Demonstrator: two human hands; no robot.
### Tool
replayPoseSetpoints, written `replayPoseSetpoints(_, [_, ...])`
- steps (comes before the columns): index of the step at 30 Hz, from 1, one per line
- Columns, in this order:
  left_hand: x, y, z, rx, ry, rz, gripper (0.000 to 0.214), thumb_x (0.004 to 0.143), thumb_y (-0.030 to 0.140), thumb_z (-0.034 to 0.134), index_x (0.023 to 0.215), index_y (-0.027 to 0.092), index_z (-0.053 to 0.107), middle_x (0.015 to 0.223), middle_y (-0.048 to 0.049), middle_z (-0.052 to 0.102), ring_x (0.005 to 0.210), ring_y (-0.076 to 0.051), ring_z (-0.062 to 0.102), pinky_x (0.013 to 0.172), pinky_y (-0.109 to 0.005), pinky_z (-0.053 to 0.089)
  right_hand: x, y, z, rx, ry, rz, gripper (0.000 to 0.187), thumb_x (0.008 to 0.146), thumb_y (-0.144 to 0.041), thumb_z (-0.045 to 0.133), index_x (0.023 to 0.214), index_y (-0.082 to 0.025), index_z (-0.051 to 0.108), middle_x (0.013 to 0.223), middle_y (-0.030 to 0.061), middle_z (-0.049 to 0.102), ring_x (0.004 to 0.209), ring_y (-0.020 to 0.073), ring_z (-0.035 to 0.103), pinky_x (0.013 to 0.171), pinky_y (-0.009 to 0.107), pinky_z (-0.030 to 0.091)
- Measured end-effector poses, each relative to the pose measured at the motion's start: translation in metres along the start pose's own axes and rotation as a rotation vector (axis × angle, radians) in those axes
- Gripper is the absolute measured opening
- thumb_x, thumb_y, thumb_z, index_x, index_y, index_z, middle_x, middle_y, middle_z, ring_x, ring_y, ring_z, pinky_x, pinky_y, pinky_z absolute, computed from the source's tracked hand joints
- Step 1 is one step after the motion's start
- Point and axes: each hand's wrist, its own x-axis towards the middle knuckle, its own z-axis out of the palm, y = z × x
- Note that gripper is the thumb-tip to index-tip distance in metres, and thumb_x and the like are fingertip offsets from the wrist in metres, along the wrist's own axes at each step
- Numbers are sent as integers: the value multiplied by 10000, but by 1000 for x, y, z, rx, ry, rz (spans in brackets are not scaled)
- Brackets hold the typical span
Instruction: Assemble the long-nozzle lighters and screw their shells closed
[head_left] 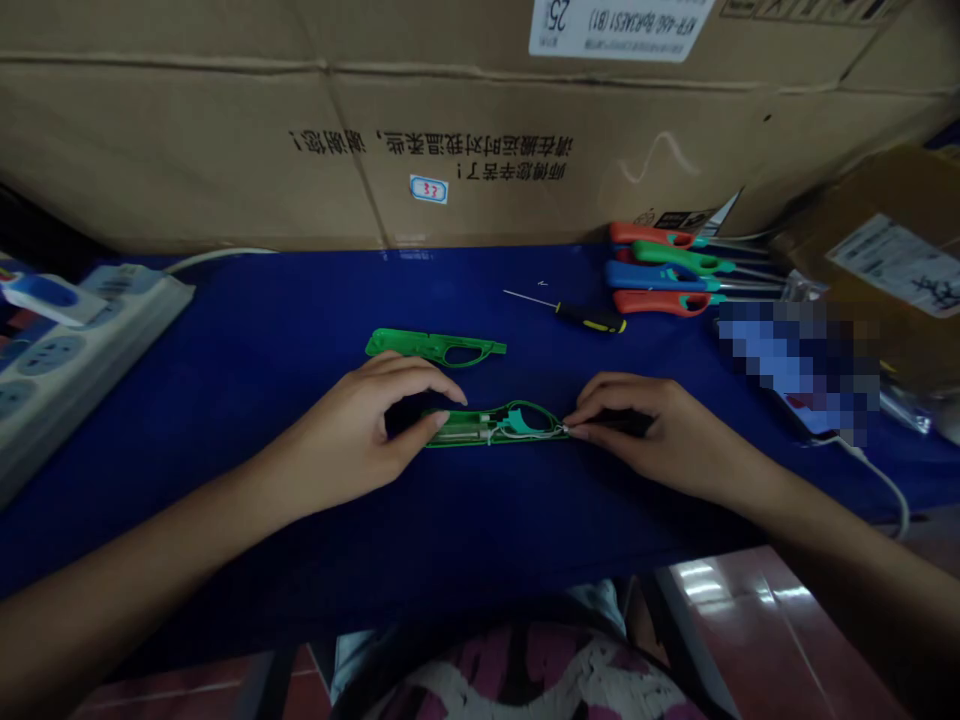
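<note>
A green lighter half-shell [491, 438] lies on the blue table with its inside facing up. It contains a clear fuel tank [459, 430], a teal trigger [517, 420] and thin pale wires [514, 435]. My left hand [375, 415] steadies the shell's left end, thumb on the tank and index finger arched near the upper edge. At the right end, my right hand [637, 425] pinches the end of a wire between thumb and index finger; its exact tip is partly hidden. The matching green cover half [427, 345] rests just behind.
Beyond the cover lies a black-and-yellow screwdriver [592, 318], near a tiny metal piece [542, 284]. Several long lighters [660, 275] are stacked back right, beside a blurred-out phone [799, 370] with a cable. A power strip [97, 340] stands left; a large cardboard box [225, 170] walls the back.
</note>
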Motion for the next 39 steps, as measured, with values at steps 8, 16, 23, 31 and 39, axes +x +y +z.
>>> replayPoseSetpoints(8, [-12, -19, 11, 49, -7, 120, 235, 1039, 239, 507, 1210, 260, 667, 1134, -29, 657, 1083, -188, 595, 987, -384, 433, -1, 2, 3, -11, 15, -13, 92, 919, -260, 680, 914, -220, 762, 938, 22, 712, 844, 142, 683, 763, 278, 511])
replayPoseSetpoints(16, [-7, -7, 7, 55, 102, 147, 256, 1041, 222, 488, 1225, 197, 663, 1151, -58, 677, 1118, -204, 603, 982, -360, 471, 1, -6, -1, -115, -14, -77, 177, 935, -270, 643, 1066, -231, 755, 1029, 40, 714, 883, 154, 686, 724, 279, 532])
replayPoseSetpoints(23, [6, 3, -3, 169, -23, 203, 251, 990, 218, 534, 1187, 214, 690, 1135, -55, 688, 1094, -219, 625, 957, -369, 512, 26, -26, -7, -260, 85, -179, 195, 919, -228, 641, 1086, -208, 738, 1040, 51, 745, 927, 187, 702, 790, 305, 554])
replayPoseSetpoints(31, [0, -12, -13, -53, -61, 72, 356, 864, 376, 749, 1191, 242, 715, 1053, -24, 688, 822, -138, 652, 772, -263, 570, 53, -47, 2, -375, -167, -247, 262, 894, -357, 721, 1106, -204, 713, 1099, 65, 680, 972, 215, 669, 880, 365, 533])
replayPoseSetpoints(39, [-2, -22, -3, -105, -23, 134, 259, 858, 288, 777, 1106, 215, 756, 985, -21, 687, 777, -115, 661, 761, -247, 571, 52, -30, 29, -544, -156, -654, 312, 1008, -318, 576, 1295, -247, 676, 1335, 97, 665, 1232, 281, 576, 1023, 501, 445])
